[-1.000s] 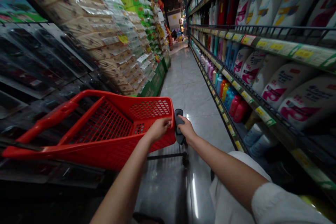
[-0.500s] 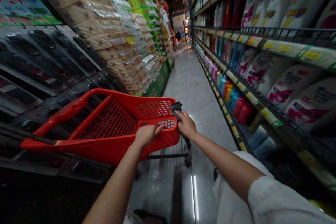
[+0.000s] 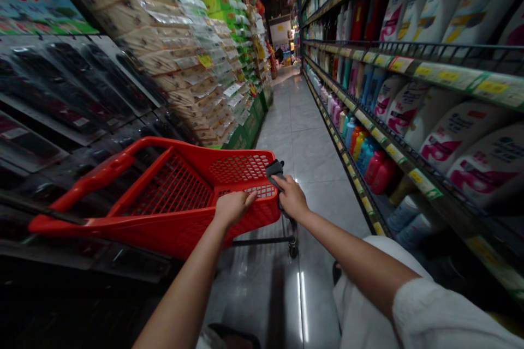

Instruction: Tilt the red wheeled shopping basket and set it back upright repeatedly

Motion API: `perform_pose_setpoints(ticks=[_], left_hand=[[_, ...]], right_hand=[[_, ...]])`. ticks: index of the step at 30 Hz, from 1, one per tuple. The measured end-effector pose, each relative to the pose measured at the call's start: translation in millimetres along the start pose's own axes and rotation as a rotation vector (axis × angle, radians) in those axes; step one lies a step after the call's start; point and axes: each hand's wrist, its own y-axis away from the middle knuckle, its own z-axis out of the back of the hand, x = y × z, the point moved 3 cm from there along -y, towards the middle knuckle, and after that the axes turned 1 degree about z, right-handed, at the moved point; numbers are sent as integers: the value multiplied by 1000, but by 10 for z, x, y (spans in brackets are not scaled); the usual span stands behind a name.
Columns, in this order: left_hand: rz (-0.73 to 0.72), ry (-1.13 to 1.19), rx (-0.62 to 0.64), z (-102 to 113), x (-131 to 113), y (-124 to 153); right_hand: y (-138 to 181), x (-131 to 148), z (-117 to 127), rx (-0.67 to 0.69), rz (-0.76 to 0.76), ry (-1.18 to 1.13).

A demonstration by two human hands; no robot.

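Racks: dark packets (image 3: pixel 61 92) are hanging in rows along the left edge of the aisle, too dim to identify.
Stacks: pale wrapped packs (image 3: pixel 164 49) are piling high just beyond the racks, with green boxes (image 3: pixel 216 2) sitting further down the same side.
Basket: red basket (image 3: pixel 196 150) is riding on a wheeled frame at the left side of the aisle, tilting toward the racks; one wheel (image 3: pixel 292 251) is showing under its near right corner.
Basket contents: only the mesh walls are showing inside; the bottom is hiding behind the near rim.
Left hand: left hand (image 3: pixel 231 208) is sitting on the basket's near rim, fingers curling over the edge and gripping it.
Right hand: right hand (image 3: pixel 291 196) is closing around the dark handle (image 3: pixel 275 168) at the basket's near right corner, fingers clenched on it.
Doing it well: both grips are looking firm. Steering seems to be calling for levelling the basket and easing it off the left racks, so that its long red side bar is not catching the hanging packets.
Floor: pale tiles (image 3: pixel 303 142) are running straight ahead between the two sides.
Right shelves: coloured bottles (image 3: pixel 360 147) are standing low down, and white pouches (image 3: pixel 446 136) are leaning in rows behind wire fronts, filling the shelves above.
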Motion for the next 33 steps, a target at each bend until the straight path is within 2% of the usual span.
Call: perform_pose_setpoints(ticks=[4,6,10,12,15,20,25,29,31,33], left_hand=[[33,0,-4,19,-10,-90],[24,9,3,23,-4,-127],[1,13,7,29,-2,-132],[-3,10,8,33,-12,-105],[-4,1,14,36,-37,-63],[40,-7,1,36,-74,-68],[80,24,-26,30,-126,-144],[90,35,-39,43,-167,-182],[79,46,-40,52,-178,-190],[69,56,-38,59,-182,-195]], right_hand=[[332,26,-39,23,91,-156],[349,-61,-18,2,39,-325],[54,-347,56,-224,-294,-562],[-148,-391,29,-193,-345,-607],[-356,-339,-66,-26,-310,-655],[-281,-244,-125,62,-254,-681],[89,-192,-159,-13,-132,-473],[272,-264,-198,-71,-147,-301],[267,-353,-182,-96,-179,-358],[211,-482,-145,-150,-307,-455]])
